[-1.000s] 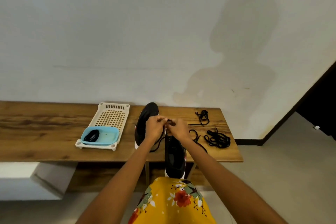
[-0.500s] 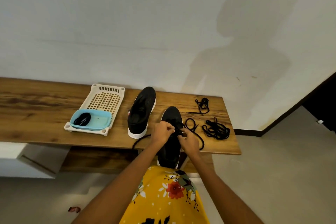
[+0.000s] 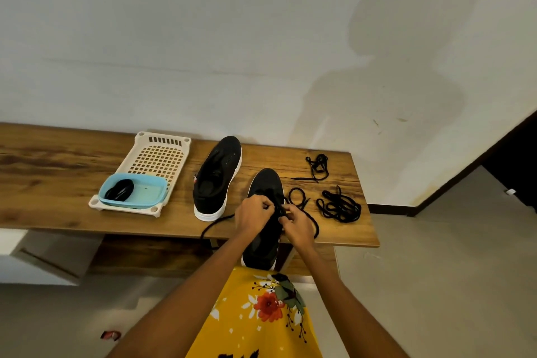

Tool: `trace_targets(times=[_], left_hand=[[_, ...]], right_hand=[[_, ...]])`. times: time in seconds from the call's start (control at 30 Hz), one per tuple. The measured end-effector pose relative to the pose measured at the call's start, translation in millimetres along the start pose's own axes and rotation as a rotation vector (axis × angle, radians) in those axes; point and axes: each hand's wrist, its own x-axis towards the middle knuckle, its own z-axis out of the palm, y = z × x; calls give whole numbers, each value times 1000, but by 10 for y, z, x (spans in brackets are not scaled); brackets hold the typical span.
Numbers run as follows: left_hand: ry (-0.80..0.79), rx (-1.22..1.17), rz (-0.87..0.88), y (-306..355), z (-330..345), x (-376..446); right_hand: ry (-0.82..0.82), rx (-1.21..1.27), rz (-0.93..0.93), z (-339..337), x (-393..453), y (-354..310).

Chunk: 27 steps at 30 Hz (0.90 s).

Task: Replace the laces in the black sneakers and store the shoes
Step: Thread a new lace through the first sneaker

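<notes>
Both hands work over the near sneaker [image 3: 263,241], which sits at the front edge of the wooden bench [image 3: 58,212] with its heel sticking out past the edge toward the person. Left hand [image 3: 252,216] has fingers curled, pinching the black lace [image 3: 215,225] at the eyelet area; right hand [image 3: 299,227] is curled too and pinches the same lace just beside it, though the exact strand is hard to make out. The lace's loose end trails left along the bench front. Second sneaker [image 3: 216,180] lies to the left, unlaced, toe toward the wall. Right of the shoes: a small lace loop [image 3: 296,197], a bundled lace pile [image 3: 338,206], and another tangle [image 3: 316,166] farther back. At left, a white perforated tray [image 3: 158,160] carries a blue dish [image 3: 145,192] with a dark coiled item [image 3: 119,190] in it, probably lace.
</notes>
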Motion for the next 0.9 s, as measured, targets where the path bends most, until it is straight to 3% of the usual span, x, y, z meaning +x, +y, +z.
trace_targets(times=[0.3,0.9], left_hand=[[53,1,-1,9,66,-52],[-52,58,70,-39,0,147]], right_hand=[[-6,5,-10,1,11,13],[-75,182,-5,-93,63,46]])
